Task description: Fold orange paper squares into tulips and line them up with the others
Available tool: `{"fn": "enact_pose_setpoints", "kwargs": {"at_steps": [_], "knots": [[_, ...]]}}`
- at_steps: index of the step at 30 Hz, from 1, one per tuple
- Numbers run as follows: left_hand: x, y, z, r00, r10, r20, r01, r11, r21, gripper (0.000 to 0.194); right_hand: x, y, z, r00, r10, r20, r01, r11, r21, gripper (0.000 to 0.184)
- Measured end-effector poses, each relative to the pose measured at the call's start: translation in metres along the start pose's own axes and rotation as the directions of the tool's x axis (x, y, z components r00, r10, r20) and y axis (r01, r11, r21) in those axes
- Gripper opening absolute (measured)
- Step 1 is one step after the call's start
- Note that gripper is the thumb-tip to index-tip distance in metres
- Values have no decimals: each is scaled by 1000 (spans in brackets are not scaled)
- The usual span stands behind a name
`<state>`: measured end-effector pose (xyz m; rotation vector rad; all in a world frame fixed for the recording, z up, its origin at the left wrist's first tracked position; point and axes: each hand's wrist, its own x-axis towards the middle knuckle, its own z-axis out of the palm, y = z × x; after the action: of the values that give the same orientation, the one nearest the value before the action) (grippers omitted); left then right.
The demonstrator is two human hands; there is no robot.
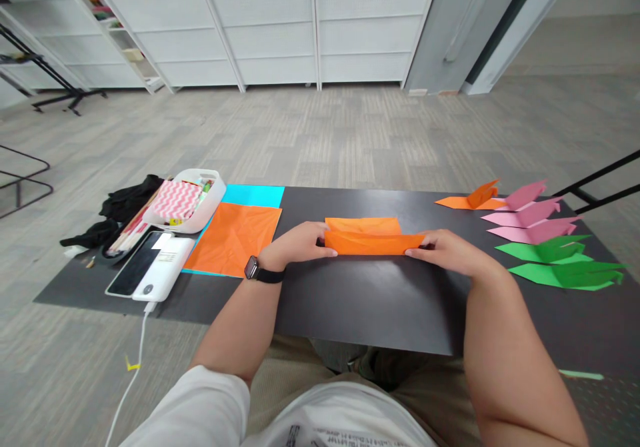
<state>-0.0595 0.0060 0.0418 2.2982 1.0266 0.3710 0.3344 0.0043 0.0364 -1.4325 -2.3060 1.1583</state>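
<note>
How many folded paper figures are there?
6, excluding the orange paper in hand: on the table at right, one orange figure leftmost, three pink figures beside it, two green figures nearest. Some overlap; others could be hidden.

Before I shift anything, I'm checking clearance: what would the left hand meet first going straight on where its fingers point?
The folded orange paper, which the left hand touches; beyond it, probably the right hand, though exact depth is unclear.

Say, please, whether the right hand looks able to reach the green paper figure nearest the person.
Probably yes, once the right hand releases the folded orange paper; only tabletop seems to lie between hand and green figure.
</note>
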Motion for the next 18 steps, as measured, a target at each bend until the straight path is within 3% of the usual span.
{"fn": "enact_pose_setpoints", "kwargs": {"at_steps": [4,10,13,18], "knots": [[-1,1,2,999,40,36,-39,999,-9,23,-3,-6,0,996,-8,-93,15,997,75,50],[-4,3,-3,997,56,-43,-59,997,-52,28,3,-15,1,957,-72,-279,120,980,157,48],[-4,7,-6,988,6,-156,-24,993,-116,32,7,-14,4,959,-24,-281,80,979,189,50],[4,5,0,926,-31,-375,-24,990,-142,20,14,-12,11,959,36,-282,25,977,210,56]]}}
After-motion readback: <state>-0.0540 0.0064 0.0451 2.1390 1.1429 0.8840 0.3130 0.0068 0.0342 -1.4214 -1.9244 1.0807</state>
